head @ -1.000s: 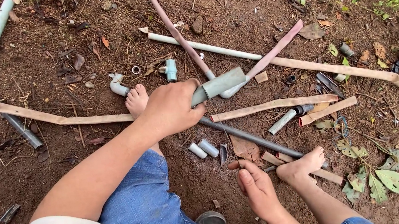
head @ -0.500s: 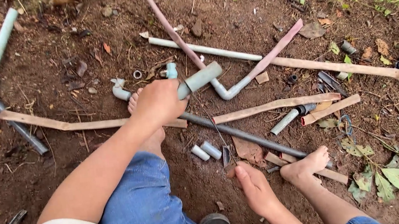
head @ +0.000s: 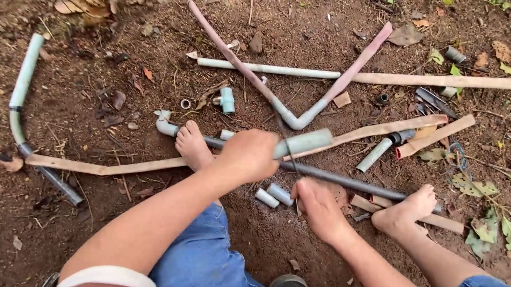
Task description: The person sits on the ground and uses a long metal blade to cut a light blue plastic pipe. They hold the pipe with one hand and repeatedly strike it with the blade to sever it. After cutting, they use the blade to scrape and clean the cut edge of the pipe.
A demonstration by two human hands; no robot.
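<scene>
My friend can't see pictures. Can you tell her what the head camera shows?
A person sitting barefoot on dirt grips a short grey pipe in the left hand; the right hand is fisted just below it. More pipes, short cut pieces and wooden strips lie scattered around.

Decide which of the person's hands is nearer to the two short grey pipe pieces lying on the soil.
Right. The right hand lies just beside the two short grey pipe pieces, to their right. The left hand is above them, gripping a grey-green pipe section.
</scene>
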